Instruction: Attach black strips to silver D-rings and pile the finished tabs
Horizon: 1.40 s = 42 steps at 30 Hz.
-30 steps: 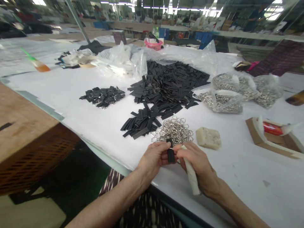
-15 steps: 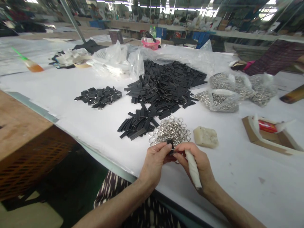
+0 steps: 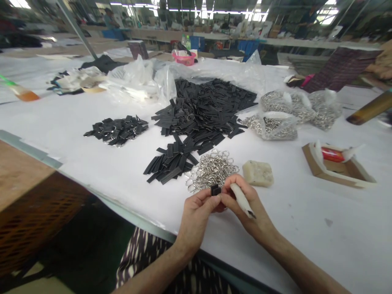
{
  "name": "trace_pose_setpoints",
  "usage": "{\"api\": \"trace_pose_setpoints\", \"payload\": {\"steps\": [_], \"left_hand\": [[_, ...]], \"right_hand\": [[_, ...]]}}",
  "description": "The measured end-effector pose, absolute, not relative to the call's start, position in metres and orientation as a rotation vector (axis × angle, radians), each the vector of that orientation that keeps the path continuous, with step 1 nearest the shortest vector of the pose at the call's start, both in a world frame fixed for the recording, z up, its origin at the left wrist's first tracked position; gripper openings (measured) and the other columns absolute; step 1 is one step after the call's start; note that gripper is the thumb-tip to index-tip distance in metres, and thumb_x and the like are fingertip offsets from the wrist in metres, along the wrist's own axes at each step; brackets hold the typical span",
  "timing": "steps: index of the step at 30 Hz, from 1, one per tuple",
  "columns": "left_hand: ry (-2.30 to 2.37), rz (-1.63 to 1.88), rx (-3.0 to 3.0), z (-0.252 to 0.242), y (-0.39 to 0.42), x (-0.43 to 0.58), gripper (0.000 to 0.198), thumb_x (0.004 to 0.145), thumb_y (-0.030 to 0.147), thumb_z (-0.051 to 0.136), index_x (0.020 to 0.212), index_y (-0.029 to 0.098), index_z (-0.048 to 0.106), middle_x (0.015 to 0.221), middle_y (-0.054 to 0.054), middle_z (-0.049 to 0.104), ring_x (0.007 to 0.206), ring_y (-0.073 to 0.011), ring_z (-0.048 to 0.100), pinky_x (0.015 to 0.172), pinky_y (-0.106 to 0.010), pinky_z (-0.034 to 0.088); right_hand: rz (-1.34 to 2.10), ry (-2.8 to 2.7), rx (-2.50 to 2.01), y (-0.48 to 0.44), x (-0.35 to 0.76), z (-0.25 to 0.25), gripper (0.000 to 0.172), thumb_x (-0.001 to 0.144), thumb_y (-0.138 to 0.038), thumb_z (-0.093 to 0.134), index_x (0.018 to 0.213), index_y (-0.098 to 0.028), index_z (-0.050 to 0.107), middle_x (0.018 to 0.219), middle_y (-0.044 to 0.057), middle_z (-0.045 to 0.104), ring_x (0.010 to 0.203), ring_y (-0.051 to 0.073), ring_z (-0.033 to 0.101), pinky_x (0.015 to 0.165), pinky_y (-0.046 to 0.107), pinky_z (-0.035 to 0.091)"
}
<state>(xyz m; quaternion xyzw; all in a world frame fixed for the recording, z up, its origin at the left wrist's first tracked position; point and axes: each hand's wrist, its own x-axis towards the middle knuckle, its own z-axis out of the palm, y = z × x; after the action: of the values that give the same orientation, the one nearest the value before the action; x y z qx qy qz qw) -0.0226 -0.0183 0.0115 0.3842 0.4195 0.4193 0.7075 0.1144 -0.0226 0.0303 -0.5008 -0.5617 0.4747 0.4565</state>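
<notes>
Pale worktable point(image 3: 306, 228): on the near side of heaped rings point(image 3: 214, 165), my left hand point(image 3: 197, 210) pinches a folded black strip point(image 3: 215, 190), presumably securing its fold; my right hand point(image 3: 255, 198), closed around a wrapped tool point(image 3: 241, 200), meets it.

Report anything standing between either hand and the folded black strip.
Nothing visible stands in the way: the left hand holds the folded black strip, with the right hand right beside it. The white-wrapped tool there slants away, and the metal rings lie beyond the strip.

The left hand point(image 3: 197, 214) partly hides the black strip point(image 3: 215, 190) (its lower end), with a distant worker point(image 3: 109, 18) blurred.
</notes>
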Motion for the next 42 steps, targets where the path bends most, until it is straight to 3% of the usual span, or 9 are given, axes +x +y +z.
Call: {"api": "trace_pose_setpoints", "payload": {"steps": [4, 12, 20, 24, 29, 33, 38, 42], "left_hand": [[0.939, 0.925, 0.832, 0.008, -0.018, -0.023, 0.019, 0.082, 0.029, 0.06, 0.088, 0.013, 0.067, 0.084, -0.006, 0.068, 0.075, -0.0154, 0.061, 0.077, -0.026, 0.049], [0.952, 0.91, 0.894, 0.013, -0.018, -0.024, 0.02, 0.083, 0.026, 0.057, 0.09, 0.011, 0.068, 0.079, -0.008, 0.068, 0.074, -0.0175, 0.063, 0.076, -0.027, 0.05], [1.005, 0.875, 1.017, 0.023, -0.018, -0.022, 0.018, 0.083, 0.022, 0.053, 0.088, 0.014, 0.068, 0.077, -0.004, 0.065, 0.074, -0.0147, 0.059, 0.073, -0.023, 0.047], [1.107, 0.83, 1.221, 0.022, -0.014, -0.024, 0.017, 0.083, 0.024, 0.052, 0.077, 0.017, 0.066, 0.068, -0.001, 0.058, 0.067, -0.0131, 0.053, 0.064, -0.022, 0.043], [1.215, 0.92, 1.503, 0.024, -0.009, -0.028, 0.011, 0.076, 0.019, 0.057, 0.078, 0.019, 0.068, 0.1, -0.003, 0.055, 0.067, -0.0103, 0.051, 0.061, -0.023, 0.041], [1.026, 0.732, 1.152, 0.026, -0.006, -0.027, 0.02, 0.078, 0.022, 0.053, 0.092, 0.016, 0.067, 0.07, -0.002, 0.059, 0.053, -0.0122, 0.052, 0.043, -0.021, 0.041], [0.927, 0.719, 0.931, 0.025, -0.005, -0.023, 0.018, 0.077, 0.02, 0.057, 0.088, 0.01, 0.065, 0.077, -0.007, 0.066, 0.071, -0.0174, 0.063, 0.061, -0.025, 0.053], [0.94, 0.741, 0.843, 0.019, -0.005, -0.023, 0.014, 0.077, 0.022, 0.059, 0.081, 0.01, 0.066, 0.071, -0.007, 0.067, 0.068, -0.0187, 0.065, 0.058, -0.025, 0.055]], "right_hand": [[1.191, -1.404, -1.239, -0.021, 0.119, 0.03, 0.017, 0.082, -0.027, 0.06, 0.08, -0.02, 0.046, 0.068, -0.004, 0.046, 0.061, 0.013, 0.045, 0.055, 0.024, 0.039], [1.084, -1.432, -1.272, -0.02, 0.125, 0.032, 0.014, 0.081, -0.021, 0.061, 0.092, -0.022, 0.051, 0.084, -0.001, 0.054, 0.071, 0.015, 0.051, 0.063, 0.028, 0.041], [1.109, -1.462, -1.245, -0.02, 0.122, 0.034, 0.009, 0.082, -0.02, 0.057, 0.086, -0.021, 0.049, 0.074, -0.002, 0.052, 0.064, 0.015, 0.05, 0.056, 0.026, 0.04], [1.075, -1.483, -1.263, -0.02, 0.123, 0.034, 0.008, 0.081, -0.02, 0.056, 0.084, -0.02, 0.049, 0.076, -0.001, 0.052, 0.064, 0.015, 0.048, 0.053, 0.025, 0.038], [1.081, -1.484, -1.295, -0.021, 0.122, 0.036, 0.009, 0.08, -0.017, 0.056, 0.083, -0.021, 0.049, 0.076, -0.001, 0.052, 0.065, 0.014, 0.046, 0.054, 0.025, 0.036], [1.122, -1.46, -1.314, -0.02, 0.122, 0.037, 0.01, 0.08, -0.016, 0.056, 0.083, -0.021, 0.049, 0.075, -0.002, 0.052, 0.064, 0.014, 0.046, 0.056, 0.025, 0.036], [1.148, -1.44, -1.318, -0.019, 0.123, 0.037, 0.01, 0.08, -0.015, 0.056, 0.083, -0.021, 0.048, 0.075, -0.003, 0.052, 0.063, 0.013, 0.045, 0.057, 0.026, 0.036], [1.156, -1.42, -1.321, -0.02, 0.124, 0.036, 0.012, 0.08, -0.015, 0.057, 0.081, -0.021, 0.047, 0.077, -0.004, 0.053, 0.063, 0.012, 0.045, 0.057, 0.025, 0.037]]}}
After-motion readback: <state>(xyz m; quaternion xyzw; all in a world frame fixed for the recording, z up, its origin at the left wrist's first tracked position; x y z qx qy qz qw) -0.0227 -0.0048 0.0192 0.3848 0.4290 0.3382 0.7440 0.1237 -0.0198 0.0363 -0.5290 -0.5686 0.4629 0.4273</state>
